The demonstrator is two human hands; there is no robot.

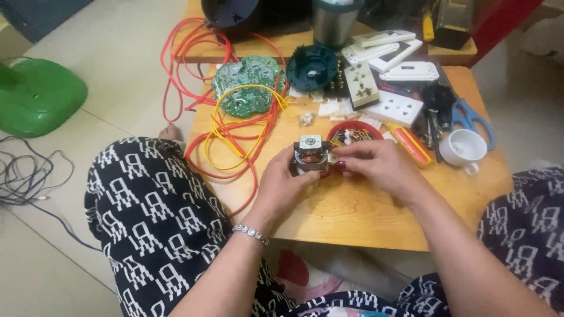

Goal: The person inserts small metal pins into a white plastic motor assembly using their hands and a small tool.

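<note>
A small electric motor [310, 154], with a pale metal top plate and copper-coloured windings showing below it, sits low over the near middle of a light wooden table [352, 217], held between both hands. The left hand [282, 185] cups it from the near left side, fingers curled around the body and thumb lying along its front edge; a beaded bracelet [249, 233] circles that wrist. The right hand [382, 164] comes in from the right, its fingertips pinched closed on the motor's right edge, the painted nails meeting the left thumb there. Just behind the motor and the right hand's fingers stands a small red bowl [354, 130] filled with small parts too fine to tell apart. To the left, loops of orange cable [194, 64] and thinner yellow wire [235, 138] sprawl across the table and off its edge, partly over a round green circuit board [247, 82]. Behind that lies a dark teal round plastic housing [311, 66]. White wall sockets [393, 107] and switch plates are spread across the far right, with blue-handled scissors [470, 117] and a white cup [463, 148] near the right edge. A red and yellow tool handle [409, 144] lies just beside the right hand. On the floor to the left stands a green fan base [38, 97].
</note>
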